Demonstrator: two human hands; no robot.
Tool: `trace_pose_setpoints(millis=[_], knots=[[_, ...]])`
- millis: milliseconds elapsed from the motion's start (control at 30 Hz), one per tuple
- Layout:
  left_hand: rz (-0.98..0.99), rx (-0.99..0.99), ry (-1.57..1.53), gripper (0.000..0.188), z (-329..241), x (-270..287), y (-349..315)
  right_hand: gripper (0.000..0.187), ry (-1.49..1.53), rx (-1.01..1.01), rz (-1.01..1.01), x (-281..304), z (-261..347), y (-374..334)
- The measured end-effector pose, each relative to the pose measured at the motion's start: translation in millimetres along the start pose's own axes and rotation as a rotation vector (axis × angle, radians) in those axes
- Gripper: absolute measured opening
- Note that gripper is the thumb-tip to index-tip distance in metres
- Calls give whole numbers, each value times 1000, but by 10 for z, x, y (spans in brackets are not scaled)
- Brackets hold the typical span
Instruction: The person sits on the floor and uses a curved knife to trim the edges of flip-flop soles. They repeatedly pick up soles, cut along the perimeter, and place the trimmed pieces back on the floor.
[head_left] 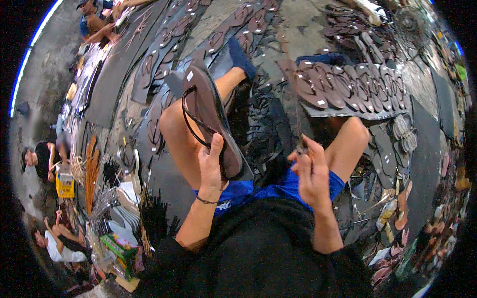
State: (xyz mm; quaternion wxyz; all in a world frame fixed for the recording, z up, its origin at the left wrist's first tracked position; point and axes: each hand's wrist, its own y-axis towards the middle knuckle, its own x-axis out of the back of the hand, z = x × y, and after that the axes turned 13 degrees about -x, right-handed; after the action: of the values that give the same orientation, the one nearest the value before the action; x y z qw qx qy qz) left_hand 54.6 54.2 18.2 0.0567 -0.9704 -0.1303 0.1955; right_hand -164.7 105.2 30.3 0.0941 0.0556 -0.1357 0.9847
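Observation:
My left hand (211,161) is closed around the heel half of a brown flip-flop (207,99) with a black thong strap. The flip-flop is tilted up above my left thigh, its toe end pointing away and a small white label near the toe. In front of my right thigh, my right hand (315,174) grips a thin, long knife-like tool (299,124) that points away from me. The tool is blurred, and its grip is mostly hidden by my fingers. A gap separates the tool from the flip-flop.
Between my legs lies a heap of black straps (263,126). A row of brown flip-flops (343,89) rests on a board at the right. More flip-flops (216,39) are spread on the floor ahead. Dark rubber sheets (112,84) lie at the left, where several people sit farther off.

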Motion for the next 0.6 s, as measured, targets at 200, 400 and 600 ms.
trace_pose_setpoints(millis=[200, 400, 600], knots=[[-12, 147, -145, 31, 47, 192, -288, 27, -365, 54, 323, 219, 8, -402], [-44, 174, 28, 30, -46, 25, -436, 32, -409, 204, 210, -1, -125, -317], [-109, 217, 44, 39, -142, -94, -395, 34, -377, 257, 48, -412, -183, -46]])
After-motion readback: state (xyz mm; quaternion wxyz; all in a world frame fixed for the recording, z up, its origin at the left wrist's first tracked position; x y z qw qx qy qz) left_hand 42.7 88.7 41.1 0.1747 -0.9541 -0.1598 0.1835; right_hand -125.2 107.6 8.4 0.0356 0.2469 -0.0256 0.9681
